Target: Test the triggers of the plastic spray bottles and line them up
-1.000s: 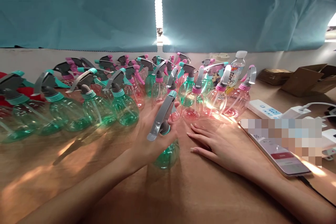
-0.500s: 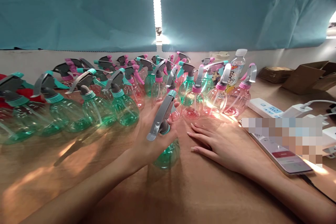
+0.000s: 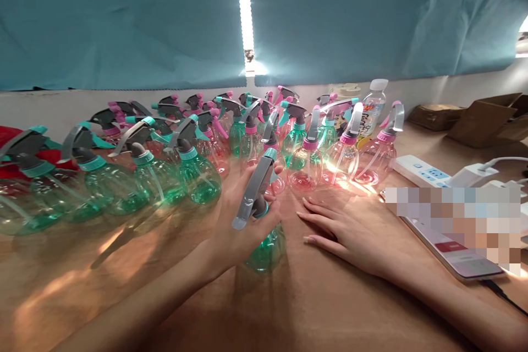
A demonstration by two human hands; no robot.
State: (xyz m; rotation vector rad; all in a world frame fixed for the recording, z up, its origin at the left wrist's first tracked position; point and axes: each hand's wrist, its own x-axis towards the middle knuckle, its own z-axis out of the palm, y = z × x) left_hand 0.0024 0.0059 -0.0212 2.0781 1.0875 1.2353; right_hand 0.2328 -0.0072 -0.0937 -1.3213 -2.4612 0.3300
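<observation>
A green spray bottle (image 3: 267,247) is held by the left hand (image 3: 237,223), which is wrapped around it at the neck, the fingers curled round the far side and the thumb brought across the near side. The bottle's neck is enclosed within this grasp; its rounded body is seen below the hand, at the thumb side, set on the wooden table (image 3: 325,308). Its grey spray head (image 3: 254,190) is raised above the grasp and slanted, with the lower end reaching over the back of the hand.

The right hand (image 3: 350,234) is laid palm down on the table, its fingers extended and slightly spread, with nothing held. It is placed to the right of the gripped bottle, and bare table is seen between its fingertips and the bottle.

Beyond the left forearm, a row of green-based bottles (image 3: 200,179) is lined up at the left. Pink bottles (image 3: 305,170) are stood beyond the hands, with more sprayers of both colours crowded behind. A white-capped bottle (image 3: 373,110) is partly hidden by them. At the right, a phone (image 3: 466,261) is laid near a white power strip (image 3: 421,170), its screen partly covered by a pixelated patch. Cardboard boxes (image 3: 482,124) are placed farther back.
</observation>
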